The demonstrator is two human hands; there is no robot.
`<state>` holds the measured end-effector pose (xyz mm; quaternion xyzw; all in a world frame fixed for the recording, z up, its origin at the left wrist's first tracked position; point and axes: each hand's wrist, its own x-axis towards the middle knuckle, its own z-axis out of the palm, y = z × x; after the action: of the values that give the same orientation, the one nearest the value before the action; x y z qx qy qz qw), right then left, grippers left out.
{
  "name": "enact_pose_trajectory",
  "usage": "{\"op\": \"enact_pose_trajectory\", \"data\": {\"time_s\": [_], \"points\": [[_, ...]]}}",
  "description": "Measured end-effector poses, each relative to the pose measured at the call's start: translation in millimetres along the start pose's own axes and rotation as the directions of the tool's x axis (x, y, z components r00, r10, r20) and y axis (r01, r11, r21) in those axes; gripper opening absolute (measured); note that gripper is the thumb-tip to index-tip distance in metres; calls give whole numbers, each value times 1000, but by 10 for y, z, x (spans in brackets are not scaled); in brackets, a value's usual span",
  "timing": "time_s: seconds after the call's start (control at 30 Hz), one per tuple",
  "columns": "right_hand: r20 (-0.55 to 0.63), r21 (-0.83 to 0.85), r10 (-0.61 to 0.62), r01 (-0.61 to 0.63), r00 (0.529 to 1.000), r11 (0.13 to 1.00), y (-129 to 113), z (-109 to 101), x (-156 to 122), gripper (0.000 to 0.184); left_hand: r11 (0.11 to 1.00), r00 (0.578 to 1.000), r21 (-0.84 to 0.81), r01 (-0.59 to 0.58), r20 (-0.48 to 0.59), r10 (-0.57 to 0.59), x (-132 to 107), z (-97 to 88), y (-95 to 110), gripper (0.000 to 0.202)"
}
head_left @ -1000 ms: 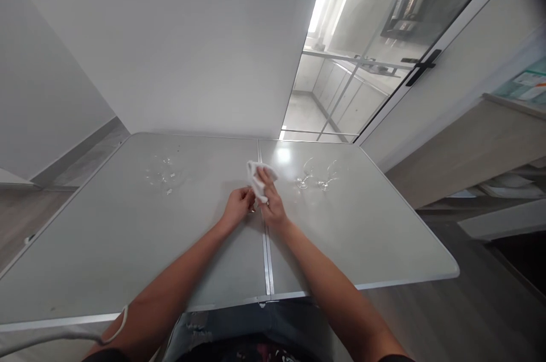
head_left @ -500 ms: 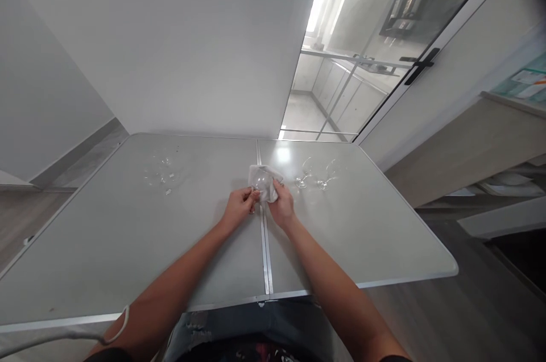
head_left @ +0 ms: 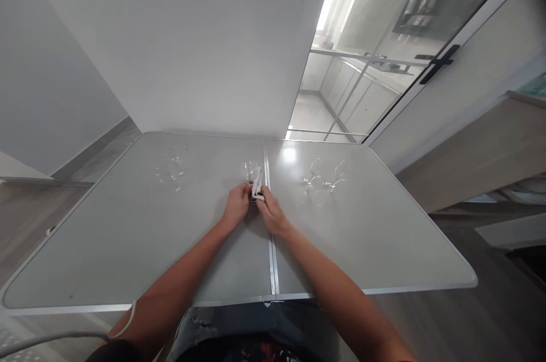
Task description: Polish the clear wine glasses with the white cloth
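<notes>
Between my hands is a clear wine glass [head_left: 249, 169], its bowl pointing away from me over the table. My left hand [head_left: 238, 203] is closed around the lower part of the glass, near the stem. In my right hand [head_left: 272, 209] a folded white cloth [head_left: 257, 186] is pinched and pressed against the glass by its stem and foot. My fingers and the cloth hide most of the stem.
Two clear stemmed glasses, a nearer one [head_left: 310, 180] and another [head_left: 331, 184], stand right of the table's metal seam [head_left: 273, 259]. Several clear glass pieces [head_left: 173, 171] are at the left on the grey table [head_left: 149, 237]. A pale cable [head_left: 128, 322] crosses my left forearm.
The cloth has moved off the glass bowl, down toward the stem and foot, with my right hand. It is bunched smaller now. The view has shifted slightly.
</notes>
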<state>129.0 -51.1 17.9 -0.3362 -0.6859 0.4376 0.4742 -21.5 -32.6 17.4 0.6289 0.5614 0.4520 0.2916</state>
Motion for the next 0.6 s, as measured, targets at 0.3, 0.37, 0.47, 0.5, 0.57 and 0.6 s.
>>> {"op": "enact_pose_trajectory", "data": {"time_s": [0.3, 0.37, 0.47, 0.5, 0.57, 0.6], "points": [[-163, 602, 285, -133, 945, 788, 121, 3, 90, 30, 974, 998, -224, 23, -51, -36, -44, -11, 79, 25], [-92, 681, 352, -199, 931, 705, 127, 17, 82, 36, 981, 994, -193, -13, -109, -8, -45, 17, 53, 23], [48, 684, 437, -349, 898, 641, 134, 17, 65, 29, 980, 973, -198, -24, -231, -23, -29, 57, -1, 32], [70, 675, 455, -378, 888, 634, 135, 12, 64, 27, 970, 969, -245, -10, -241, -50, -23, 66, -12, 41], [92, 653, 455, -399, 886, 644, 128, -5, 68, 25, 915, 984, -404, 6, -160, -77, -15, 70, -7, 60], [98, 636, 437, -394, 894, 664, 117, -16, 72, 24, 863, 996, -506, 15, -72, -60, -17, 65, 9, 68]]}}
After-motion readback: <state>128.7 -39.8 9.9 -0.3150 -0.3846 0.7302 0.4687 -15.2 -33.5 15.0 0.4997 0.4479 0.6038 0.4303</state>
